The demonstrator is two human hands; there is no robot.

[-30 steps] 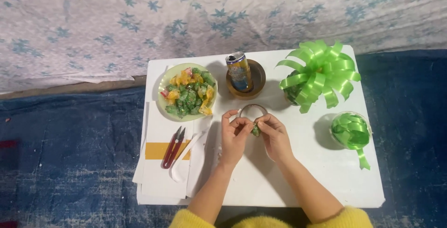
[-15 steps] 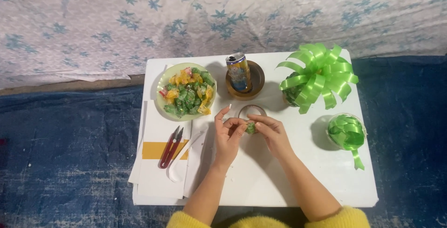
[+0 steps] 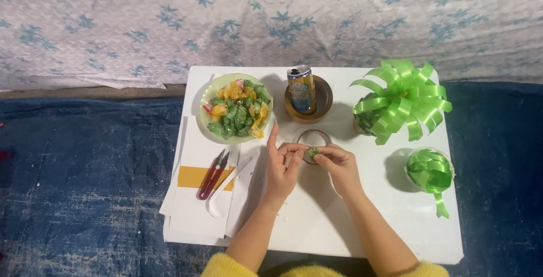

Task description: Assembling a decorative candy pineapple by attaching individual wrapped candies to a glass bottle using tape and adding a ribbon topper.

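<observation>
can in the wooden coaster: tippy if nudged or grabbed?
Probably tippy: the can stands upright, tall and narrow. The coaster has a raised rim around its base, which may stop sliding but not toppling. Its smooth metal wall likely slips in a loose grip. Whether it is full cannot be told, so weight is a guess.

left hand [image 3: 283, 166] + right hand [image 3: 339, 166]: pinch small green piece [image 3: 312, 152] | tape ring [image 3: 314, 139]: beneath | candy bowl [image 3: 210, 132]: 10 o'clock | tabletop [image 3: 317, 226]: white
</observation>
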